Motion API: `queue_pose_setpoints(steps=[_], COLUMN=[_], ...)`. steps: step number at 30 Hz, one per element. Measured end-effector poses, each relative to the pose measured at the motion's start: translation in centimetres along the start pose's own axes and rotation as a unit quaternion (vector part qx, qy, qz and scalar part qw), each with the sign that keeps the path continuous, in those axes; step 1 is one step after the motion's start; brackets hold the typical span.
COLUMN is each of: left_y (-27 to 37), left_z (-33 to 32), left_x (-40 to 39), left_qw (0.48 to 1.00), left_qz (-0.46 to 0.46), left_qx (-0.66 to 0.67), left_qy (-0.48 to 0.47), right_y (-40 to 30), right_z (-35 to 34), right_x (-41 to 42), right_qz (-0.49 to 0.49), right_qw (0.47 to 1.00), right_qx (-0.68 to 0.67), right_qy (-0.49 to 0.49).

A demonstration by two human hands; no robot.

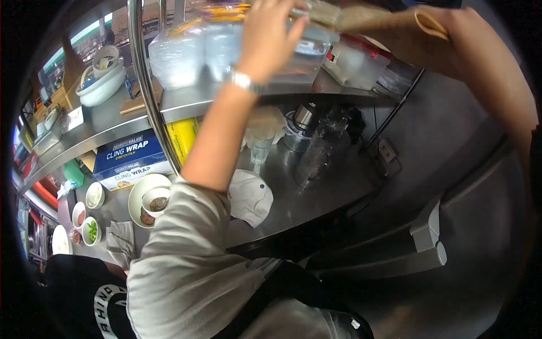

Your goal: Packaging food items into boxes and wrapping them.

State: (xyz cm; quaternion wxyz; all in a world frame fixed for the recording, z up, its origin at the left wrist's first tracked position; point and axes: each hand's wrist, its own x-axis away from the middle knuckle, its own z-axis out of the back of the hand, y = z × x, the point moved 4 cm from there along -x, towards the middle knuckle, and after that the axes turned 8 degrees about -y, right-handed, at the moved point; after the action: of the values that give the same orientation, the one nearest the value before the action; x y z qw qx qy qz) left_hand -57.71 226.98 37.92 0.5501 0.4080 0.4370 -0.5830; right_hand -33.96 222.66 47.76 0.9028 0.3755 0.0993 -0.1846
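My left hand point(273, 36), blurred and with a metal-banded watch on the wrist, is raised over plastic-wrapped clear containers point(182, 57) on the upper steel shelf. Its thumb stands apart from the fingers; the fingertips run out at the top edge, and any grip is unclear. By the thumb lies the end of a tan, see-through packet point(319, 15). At the upper right my right hand point(470, 36) holds a brown paper item point(389, 31), perhaps a bag, with a folded edge. Most fingers of this hand are hidden or blurred.
Below the shelf point(186, 111) stand a cling wrap box point(131, 159), a drinking glass point(261, 148), a white cap point(252, 197), and several bowls point(92, 231) of food. A steel post point(142, 72) rises left of my arm. A co-worker's black shirt point(76, 292) is at the lower left.
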Motion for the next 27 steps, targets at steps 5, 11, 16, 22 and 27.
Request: queue_pose_setpoints(steps=[5,11,16,22,27], left_y=[-4.4,-6.3,-8.0,-8.9,-13.4], left_z=[-1.8,-4.4,-5.7,-5.9,-7.2], left_x=[-6.6,-9.4,-12.1,-13.8,-16.4], left_qw=[0.955,0.915,0.891,0.858,0.898], left_qz=[-0.132,-0.034,-0.082,-0.116,-0.084], left_qx=[-0.263,-0.254,-0.201,-0.245,-0.152], left_qy=[-0.028,-0.311,-0.399,-0.437,-0.405], right_y=[-0.3,2.8,3.8,2.7,2.0], right_z=[0.4,-0.6,-1.8,-1.6,-1.7], right_x=[-3.3,-7.0,-9.2,-10.3,-13.5], right_qz=[-0.059,-0.035,-0.030,-0.032,0.019], right_qw=[0.995,0.999,0.998,0.999,0.999], right_qx=[0.063,0.002,0.022,0.009,0.032], right_qy=[0.046,-0.023,-0.043,-0.041,-0.013])
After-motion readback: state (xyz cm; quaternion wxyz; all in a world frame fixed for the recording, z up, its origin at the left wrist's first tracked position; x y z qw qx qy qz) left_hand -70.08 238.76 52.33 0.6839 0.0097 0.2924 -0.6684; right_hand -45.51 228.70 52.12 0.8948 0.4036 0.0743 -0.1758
